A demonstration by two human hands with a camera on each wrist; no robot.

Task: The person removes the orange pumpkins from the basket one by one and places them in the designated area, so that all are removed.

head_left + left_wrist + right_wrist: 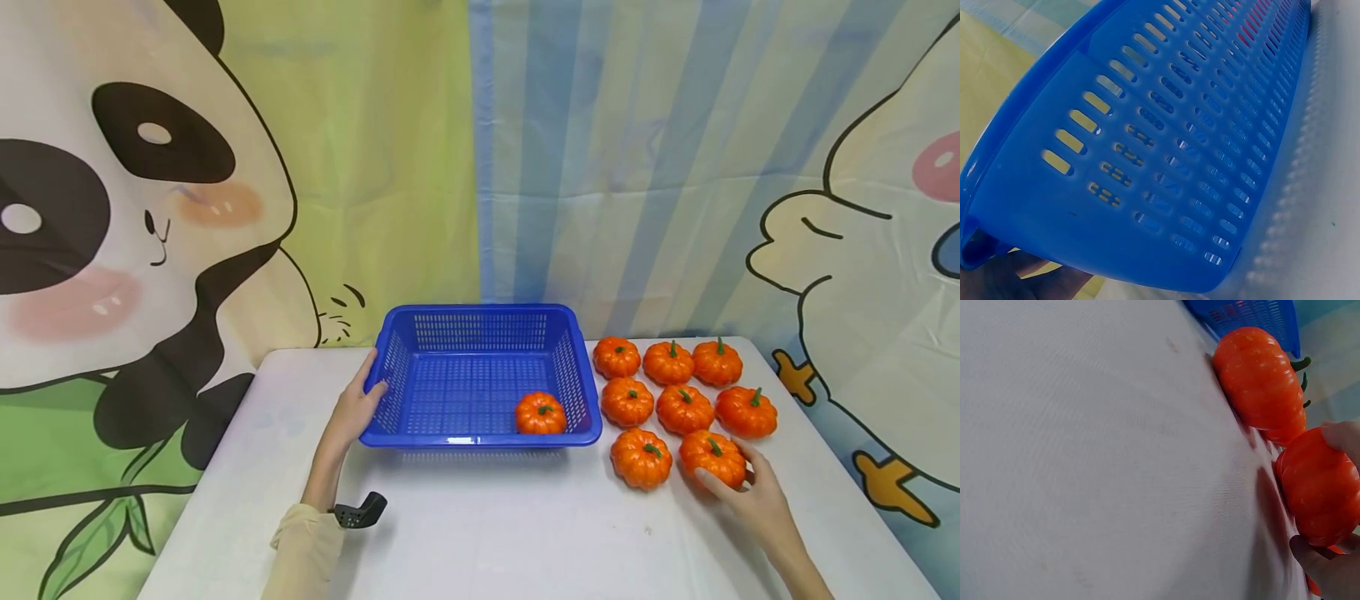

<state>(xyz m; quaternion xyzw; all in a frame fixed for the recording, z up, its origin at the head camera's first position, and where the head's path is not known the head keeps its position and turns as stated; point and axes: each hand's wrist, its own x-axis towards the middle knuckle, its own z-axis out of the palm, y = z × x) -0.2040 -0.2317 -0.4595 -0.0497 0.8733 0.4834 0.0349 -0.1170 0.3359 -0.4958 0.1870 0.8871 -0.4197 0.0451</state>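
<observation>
A blue plastic basket [480, 440] with slotted walls stands on the table, with one orange pumpkin [541, 414] in its front right corner. At the basket's left side, my left hand [356, 408] holds the rim; in the left wrist view its fingers [1060, 281] curl beneath the rim. My right hand [759, 497] grips a small orange toy pumpkin [712, 457] with a green stem, thumb on one side and fingers on the other. In the right wrist view this pumpkin [1319, 487] appears just off the cloth, with a shadow beside it.
Several more pumpkins [685, 409] stand in rows right of the basket, the closest one [642, 459] beside the held pumpkin. White cloth covers the table [510, 533]. A curtain [540, 167] with cartoon animals hangs behind. A black device [361, 511] is strapped on the left wrist.
</observation>
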